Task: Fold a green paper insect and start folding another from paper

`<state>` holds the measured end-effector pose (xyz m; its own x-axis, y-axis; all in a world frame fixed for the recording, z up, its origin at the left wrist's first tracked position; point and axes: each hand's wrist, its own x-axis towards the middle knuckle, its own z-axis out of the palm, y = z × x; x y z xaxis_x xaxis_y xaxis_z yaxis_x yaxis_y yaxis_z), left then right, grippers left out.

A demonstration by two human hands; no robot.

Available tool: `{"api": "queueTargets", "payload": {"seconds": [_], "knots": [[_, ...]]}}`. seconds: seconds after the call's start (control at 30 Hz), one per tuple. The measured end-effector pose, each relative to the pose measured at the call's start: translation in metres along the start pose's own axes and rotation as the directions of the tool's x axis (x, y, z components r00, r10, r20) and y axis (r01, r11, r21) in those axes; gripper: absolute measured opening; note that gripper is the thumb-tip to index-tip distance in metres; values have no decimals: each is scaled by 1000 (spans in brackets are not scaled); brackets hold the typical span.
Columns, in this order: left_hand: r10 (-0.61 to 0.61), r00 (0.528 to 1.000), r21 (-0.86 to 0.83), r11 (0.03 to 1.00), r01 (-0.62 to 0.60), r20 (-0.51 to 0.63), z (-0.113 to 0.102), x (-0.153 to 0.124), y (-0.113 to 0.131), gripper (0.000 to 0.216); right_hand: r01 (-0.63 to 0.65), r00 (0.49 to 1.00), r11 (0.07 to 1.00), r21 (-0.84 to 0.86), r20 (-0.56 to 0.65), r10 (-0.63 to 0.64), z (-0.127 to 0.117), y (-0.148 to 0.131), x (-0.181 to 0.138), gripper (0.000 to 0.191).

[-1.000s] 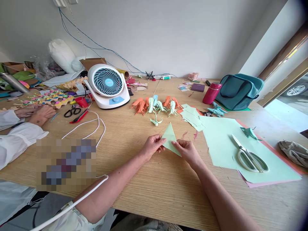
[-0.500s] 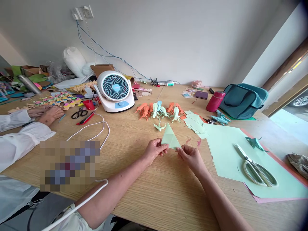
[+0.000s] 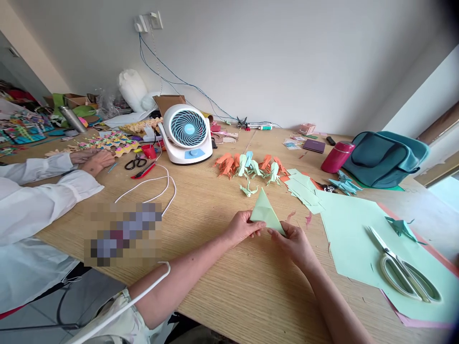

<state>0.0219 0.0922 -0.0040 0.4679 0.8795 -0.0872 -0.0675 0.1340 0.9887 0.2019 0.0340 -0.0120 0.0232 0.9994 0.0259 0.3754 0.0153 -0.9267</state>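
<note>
A pale green paper folded into a triangle (image 3: 265, 211) rests on the wooden table (image 3: 229, 286) with its tip pointing away from me. My left hand (image 3: 242, 226) pinches its left lower corner. My right hand (image 3: 296, 243) pinches its right lower corner. Both hands have fingers closed on the paper.
Behind the paper lies a row of orange and green folded paper figures (image 3: 251, 167), with a white desk fan (image 3: 187, 134) to their left. Green sheets (image 3: 355, 229) and white scissors (image 3: 403, 272) lie right. A red bottle (image 3: 337, 156) and teal bag (image 3: 385, 158) stand behind. Another person's hands (image 3: 93, 160) work far left.
The view has swung left and up, so everything sits further right in the picture. Both hands stay pinched on the green triangle, which now lies a little flatter.
</note>
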Motion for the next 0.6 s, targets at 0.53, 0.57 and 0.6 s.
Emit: {"api": "queueTargets", "payload": {"seconds": [0.53, 0.57, 0.6], "knots": [[61, 997, -20, 998, -62, -56, -7, 4, 4, 50, 80, 997, 994, 81, 9, -81, -13, 1, 1, 47], [73, 995, -14, 997, -74, -62, -8, 4, 5, 52, 81, 997, 993, 81, 13, -83, -14, 2, 2, 47], [85, 994, -7, 996, -85, -67, -9, 5, 5, 54, 79, 997, 993, 84, 16, -81, -15, 3, 2, 47]]}}
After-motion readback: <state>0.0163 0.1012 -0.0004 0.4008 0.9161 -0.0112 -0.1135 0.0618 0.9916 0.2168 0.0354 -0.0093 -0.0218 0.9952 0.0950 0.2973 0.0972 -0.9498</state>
